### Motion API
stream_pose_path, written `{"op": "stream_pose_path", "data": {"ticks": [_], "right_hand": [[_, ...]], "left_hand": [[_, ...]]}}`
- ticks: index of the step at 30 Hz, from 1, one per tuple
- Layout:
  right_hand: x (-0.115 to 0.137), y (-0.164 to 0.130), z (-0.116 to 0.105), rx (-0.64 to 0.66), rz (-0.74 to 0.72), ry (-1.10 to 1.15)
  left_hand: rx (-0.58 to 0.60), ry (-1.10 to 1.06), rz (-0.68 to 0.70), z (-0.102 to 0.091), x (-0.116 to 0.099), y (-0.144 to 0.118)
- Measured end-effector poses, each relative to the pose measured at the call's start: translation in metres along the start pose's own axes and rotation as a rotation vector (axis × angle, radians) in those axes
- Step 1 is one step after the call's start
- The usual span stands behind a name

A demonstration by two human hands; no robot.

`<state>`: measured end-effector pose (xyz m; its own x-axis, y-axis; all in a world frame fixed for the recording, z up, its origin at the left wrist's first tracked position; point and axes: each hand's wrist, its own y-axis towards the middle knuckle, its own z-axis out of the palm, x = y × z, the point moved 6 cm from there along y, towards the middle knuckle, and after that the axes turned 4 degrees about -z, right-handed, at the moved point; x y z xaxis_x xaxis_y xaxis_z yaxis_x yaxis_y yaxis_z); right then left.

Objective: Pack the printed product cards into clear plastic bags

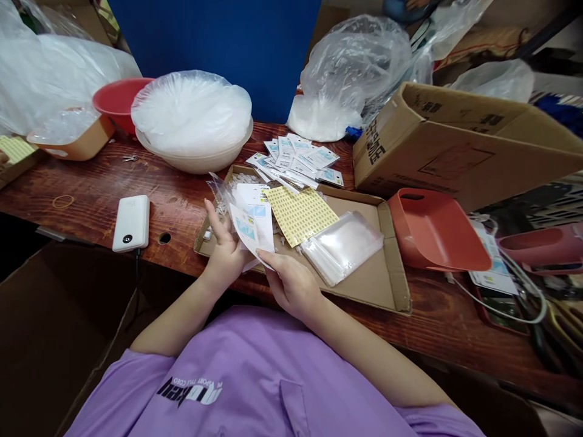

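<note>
My left hand (224,252) holds a clear plastic bag (222,189), one finger stretched out and the others partly hidden. Between thumb and fingers my right hand (294,282) pinches a white printed card (246,226) at its lower edge; the card overlaps the bag, and I cannot tell how far it is inside. Below lies a shallow cardboard tray (387,282). In it are more white cards (266,233), a yellow sticker sheet (300,213), a stack of clear bags (344,246) and small white pieces (243,179). Packed cards (296,159) pile up at the tray's far edge.
A white power bank (131,223) with a cable lies left. Behind stand a plastic-covered bowl (194,161), a red bowl (119,97) and an orange container (84,142). On the right are a red scoop-like bin (437,237), a cardboard box (460,152) and scissors (565,321).
</note>
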<state>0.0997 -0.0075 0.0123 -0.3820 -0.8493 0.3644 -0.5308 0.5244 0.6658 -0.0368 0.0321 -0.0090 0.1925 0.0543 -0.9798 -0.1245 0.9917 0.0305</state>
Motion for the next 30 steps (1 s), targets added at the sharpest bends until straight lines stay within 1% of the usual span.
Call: {"op": "stream_pose_path", "data": {"ticks": [2, 4, 7, 9, 11, 13, 15, 17, 20, 22, 25, 28, 29, 30], "right_hand": [[0.000, 0.000, 0.002, 0.003, 0.002, 0.002], [0.000, 0.000, 0.003, 0.002, 0.002, -0.008], [0.002, 0.000, 0.002, -0.050, -0.014, -0.064], [0.005, 0.001, 0.000, -0.104, -0.051, -0.129], [0.007, 0.002, 0.000, -0.119, -0.087, -0.194], [0.009, 0.003, 0.002, -0.091, -0.107, -0.211], [0.010, 0.004, 0.004, -0.059, -0.117, -0.190], [0.013, 0.005, 0.005, -0.034, -0.132, -0.148], [0.016, 0.006, 0.008, 0.012, -0.154, -0.101], [0.018, 0.008, 0.009, 0.039, -0.156, -0.103], [0.022, 0.010, 0.009, 0.048, -0.175, -0.145], [0.027, 0.012, 0.009, 0.049, -0.237, -0.188], [0.028, 0.013, 0.009, 0.051, -0.258, -0.204], [0.029, 0.014, 0.009, 0.054, -0.273, -0.223]], "left_hand": [[-0.025, 0.012, 0.059, 0.000, 0.000, -0.004], [-0.073, 0.021, 0.072, -0.003, 0.003, -0.006], [-0.149, 0.074, 0.049, -0.011, 0.008, -0.007], [-0.155, 0.092, 0.012, -0.014, 0.009, -0.007], [-0.099, 0.048, -0.055, -0.013, 0.009, -0.009], [-0.020, -0.010, -0.078, -0.011, 0.006, -0.011], [0.052, -0.020, -0.052, -0.009, 0.003, -0.015], [0.107, 0.001, 0.004, -0.007, 0.000, -0.018], [0.136, 0.020, 0.067, -0.007, -0.002, -0.021], [0.116, 0.069, 0.078, -0.009, -0.002, -0.020], [0.037, 0.129, 0.035, -0.015, 0.000, -0.018], [-0.052, 0.054, -0.060, -0.024, 0.006, -0.016], [-0.068, 0.004, -0.099, -0.026, 0.009, -0.016], [-0.056, -0.057, -0.155, -0.026, 0.013, -0.016]]}}
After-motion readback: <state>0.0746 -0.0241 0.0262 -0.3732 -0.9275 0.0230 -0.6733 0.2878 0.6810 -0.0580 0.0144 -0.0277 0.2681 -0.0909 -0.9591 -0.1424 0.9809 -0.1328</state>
